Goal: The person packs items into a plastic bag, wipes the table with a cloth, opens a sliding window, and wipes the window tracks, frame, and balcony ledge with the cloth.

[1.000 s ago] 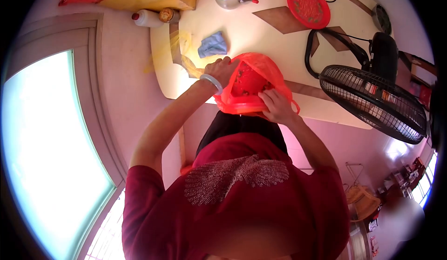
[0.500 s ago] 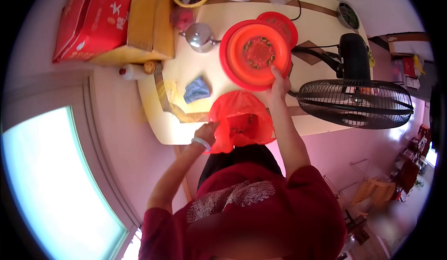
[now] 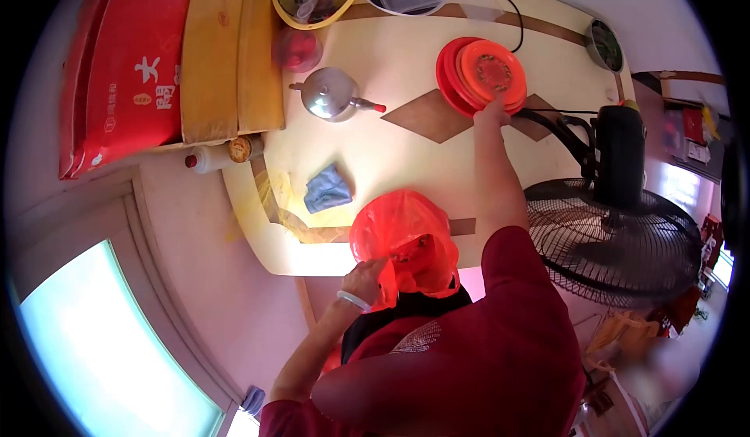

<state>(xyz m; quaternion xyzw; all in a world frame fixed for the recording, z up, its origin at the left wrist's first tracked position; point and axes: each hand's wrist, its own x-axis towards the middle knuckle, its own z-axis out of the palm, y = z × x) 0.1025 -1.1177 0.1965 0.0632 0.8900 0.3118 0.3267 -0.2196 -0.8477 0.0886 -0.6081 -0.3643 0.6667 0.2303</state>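
My left hand [image 3: 366, 281] is closed on the gathered edge of a red plastic bag [image 3: 402, 210]. The bag lies at the near edge of the table, its mouth open toward me, with a patterned red thing partly showing inside. My right hand [image 3: 492, 114], arm stretched out, grips the near rim of an orange-red plate [image 3: 512, 66] with a patterned centre. That plate overlaps other red plates [image 3: 447, 66] at the far side of the table. My right fingers are partly hidden by the hand itself.
A black fan [image 3: 613, 234] stands close to my right arm. On the table are a metal teapot [image 3: 328, 94], a folded blue cloth [image 3: 328, 188], yellow netting [image 3: 285, 210], a yellow basket [image 3: 293, 15] and a green-filled bowl [image 3: 604, 46]. Boxes [image 3: 223, 54] stand at left.
My right hand has moved away from me with the orange-red plate, which now sits over the far red plates. My left hand still holds the bag, and the camera view has shifted.
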